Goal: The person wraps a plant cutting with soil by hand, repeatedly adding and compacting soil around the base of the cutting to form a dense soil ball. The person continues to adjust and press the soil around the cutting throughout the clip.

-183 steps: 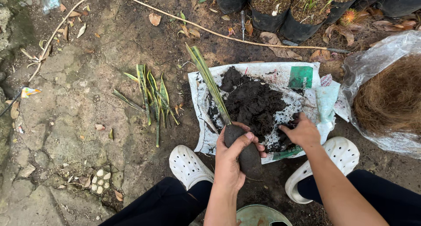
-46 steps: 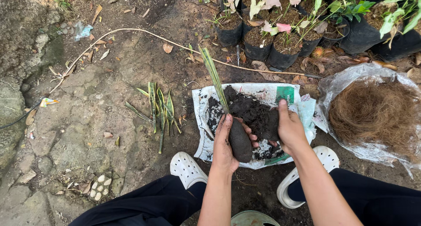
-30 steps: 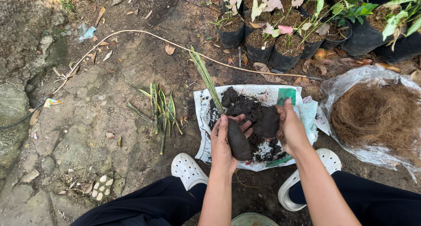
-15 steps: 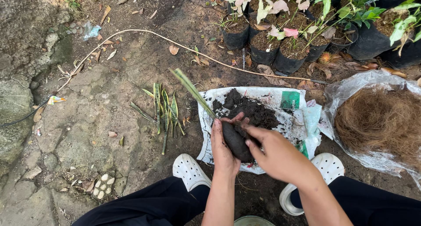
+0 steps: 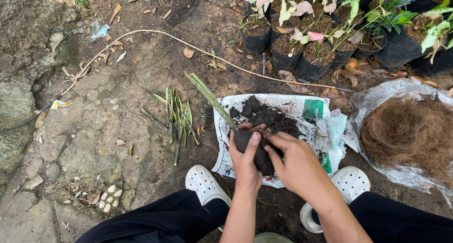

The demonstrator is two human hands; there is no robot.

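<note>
**Two hands pressing one soil ball around a long leaf cutting**

Where the bare ground [image 5: 118,125] turns from stone to dark earth, one white printed sack [image 5: 325,130] lies flat in front of the person, carrying a single heap of dark soil [image 5: 269,115]. Right of it, one clear plastic bag [image 5: 401,90] lies open with a mound of brown coconut fibre [image 5: 410,130] inside; its edge touches the sack. Along the top edge stand at least six black nursery pots [image 5: 285,59] with pink and green foliage, close behind the sack. One thin pale hose [image 5: 155,33] curves across the ground past the pots.

Left of the sack lies one loose bundle of narrow green leaf cuttings [image 5: 177,118], roughly seven, just beside the sack's edge. Further left the stony ground is open, strewn only with dry leaves. Two white clogs [image 5: 205,184] sit at the sack's near edge, one each side of the arms.

Over the near part of the sack, the left hand [image 5: 245,160] wraps around one ball of dark soil [image 5: 257,156], fingers closed on it. The right hand [image 5: 290,160] presses against the ball from the right, fingers curled onto it. One long green leaf [image 5: 210,97] rises out of the ball, slanting up and left above the sack's corner.
</note>
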